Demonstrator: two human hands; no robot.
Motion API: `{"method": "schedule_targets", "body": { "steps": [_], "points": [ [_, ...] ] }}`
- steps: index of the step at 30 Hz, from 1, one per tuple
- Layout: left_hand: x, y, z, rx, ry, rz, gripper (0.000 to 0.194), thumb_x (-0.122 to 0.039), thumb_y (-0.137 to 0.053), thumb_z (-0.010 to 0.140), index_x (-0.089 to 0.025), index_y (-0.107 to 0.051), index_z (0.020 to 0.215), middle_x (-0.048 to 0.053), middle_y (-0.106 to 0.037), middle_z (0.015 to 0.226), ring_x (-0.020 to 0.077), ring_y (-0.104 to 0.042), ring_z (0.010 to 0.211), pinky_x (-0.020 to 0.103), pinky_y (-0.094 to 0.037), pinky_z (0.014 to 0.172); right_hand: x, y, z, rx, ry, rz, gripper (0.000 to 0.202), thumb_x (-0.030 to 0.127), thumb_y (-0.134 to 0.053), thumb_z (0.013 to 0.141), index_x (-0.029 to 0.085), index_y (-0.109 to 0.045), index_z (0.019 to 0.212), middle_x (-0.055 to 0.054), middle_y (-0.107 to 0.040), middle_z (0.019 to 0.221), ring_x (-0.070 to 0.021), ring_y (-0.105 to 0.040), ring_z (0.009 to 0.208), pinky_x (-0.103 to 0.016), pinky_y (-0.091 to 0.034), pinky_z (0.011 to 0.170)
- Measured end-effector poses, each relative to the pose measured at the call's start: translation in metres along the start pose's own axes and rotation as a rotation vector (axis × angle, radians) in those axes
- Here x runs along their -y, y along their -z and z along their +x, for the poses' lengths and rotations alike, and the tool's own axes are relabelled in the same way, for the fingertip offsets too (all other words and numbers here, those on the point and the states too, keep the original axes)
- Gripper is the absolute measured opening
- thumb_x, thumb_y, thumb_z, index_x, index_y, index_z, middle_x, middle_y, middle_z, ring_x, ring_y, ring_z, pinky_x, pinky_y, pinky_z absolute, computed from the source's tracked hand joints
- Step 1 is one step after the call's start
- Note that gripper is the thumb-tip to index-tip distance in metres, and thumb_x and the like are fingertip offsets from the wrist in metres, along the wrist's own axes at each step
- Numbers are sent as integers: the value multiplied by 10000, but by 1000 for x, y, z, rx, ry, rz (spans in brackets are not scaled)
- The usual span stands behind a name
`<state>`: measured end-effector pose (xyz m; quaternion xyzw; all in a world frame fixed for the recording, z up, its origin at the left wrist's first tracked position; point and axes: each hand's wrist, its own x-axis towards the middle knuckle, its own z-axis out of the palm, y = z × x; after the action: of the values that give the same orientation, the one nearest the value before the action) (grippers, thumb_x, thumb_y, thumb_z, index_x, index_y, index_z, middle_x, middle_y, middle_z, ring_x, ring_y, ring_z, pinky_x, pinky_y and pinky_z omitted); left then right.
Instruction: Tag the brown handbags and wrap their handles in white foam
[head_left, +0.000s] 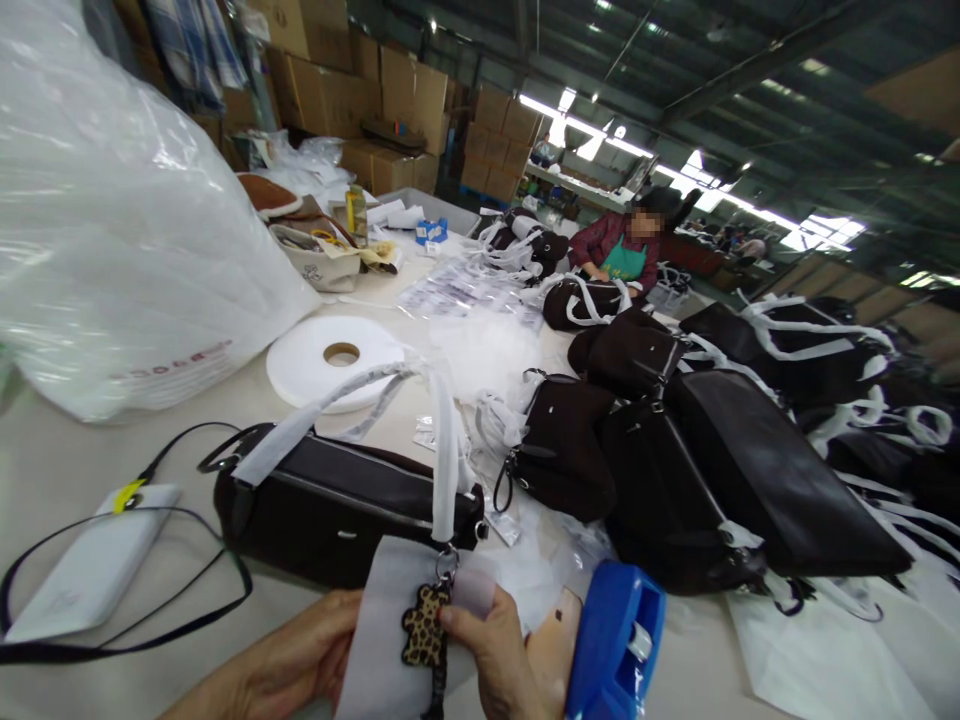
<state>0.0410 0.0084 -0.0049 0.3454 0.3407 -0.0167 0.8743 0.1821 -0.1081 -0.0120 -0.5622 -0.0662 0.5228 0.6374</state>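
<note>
- Left hand (300, 650): fingers closed on the edge of the white wrap sheet (390, 625); sheet best kept taut and flat behind the charm.
- Leopard bear charm (424, 626): spotted tan-and-black, hung from the dark brown bag (337, 510) zipper ring, bottom centre.
- Right hand (495, 655): charm pinched by thumb and fingertips; blue tape dispenser (615, 640) just beside.

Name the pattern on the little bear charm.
Leopard print, tan with dark spots, on the bear charm; head view shows it.
</note>
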Motion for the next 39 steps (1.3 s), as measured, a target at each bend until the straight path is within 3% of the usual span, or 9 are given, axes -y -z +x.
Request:
{"method": "schedule_targets", "body": {
  "steps": [4,9,12,18,22,25,28,32,39],
  "points": [
    [11,-17,6,145,21,-132,454,-448,-644,700,-150,-617,1042,84,-680,823,243,-621,812,365,-460,796,1,-3,-1,-8,9,-13,264,152,-693,571,147,-694,835,-37,-714,787,-217,-641,733,-331,-483,730],
    [24,-25,26,51,-71,27,450,-462,-678,665,-114,-654,949,69,-679,741,214,-613,748,285,-460,693,7,-10,-3,-24,-2,-64,183,208,-717,583,153,-691,755,-17,-687,691,-198,-623,678,-296,-477,652],
    [28,-33,33,-48,-72,-73,398,-445,-669,676,-97,-668,867,64,-676,684,183,-601,660,261,-454,636,7,-14,-1,-59,22,-83,211,249,-727,583,144,-685,761,-14,-663,643,-193,-612,653,-275,-466,604],
    [29,-50,40,-188,136,-386,273,-326,-710,558,-74,-659,653,83,-639,542,201,-577,533,299,-459,568,3,-15,-3,-70,45,-205,215,304,-691,613,149,-680,762,-10,-647,653,-184,-583,652,-264,-451,584],
    [27,-56,39,-314,9,-289,258,-309,-690,549,-87,-659,677,56,-628,533,181,-552,505,275,-425,526,10,-7,-9,-9,81,-326,263,194,-673,588,180,-674,850,0,-640,755,-171,-564,703,-246,-442,605],
    [27,-60,37,-377,-40,-240,271,-336,-689,534,-92,-654,646,28,-593,491,144,-504,459,246,-378,480,16,0,-7,40,81,-261,209,188,-641,609,148,-677,812,-4,-616,691,-146,-535,654,-225,-416,577],
    [31,-59,39,-389,-25,-244,308,-373,-696,524,-89,-654,636,22,-576,476,130,-479,440,240,-358,464,17,3,0,-10,47,-142,202,295,-626,677,115,-672,756,-16,-598,603,-132,-517,584,-218,-396,531],
    [35,-54,42,-368,-30,-242,312,-376,-716,522,-92,-643,629,36,-601,525,135,-499,474,240,-368,491,8,1,9,-61,19,-112,254,358,-669,652,115,-658,724,-6,-581,538,-144,-531,552,-234,-408,516],
    [24,-56,38,-366,-132,-169,283,-296,-702,579,-102,-660,780,22,-622,575,176,-563,591,253,-417,559,-10,-6,12,-246,184,-332,228,379,-607,683,151,-620,699,-14,-616,645,-157,-537,629,-254,-434,583]
  ]
}}
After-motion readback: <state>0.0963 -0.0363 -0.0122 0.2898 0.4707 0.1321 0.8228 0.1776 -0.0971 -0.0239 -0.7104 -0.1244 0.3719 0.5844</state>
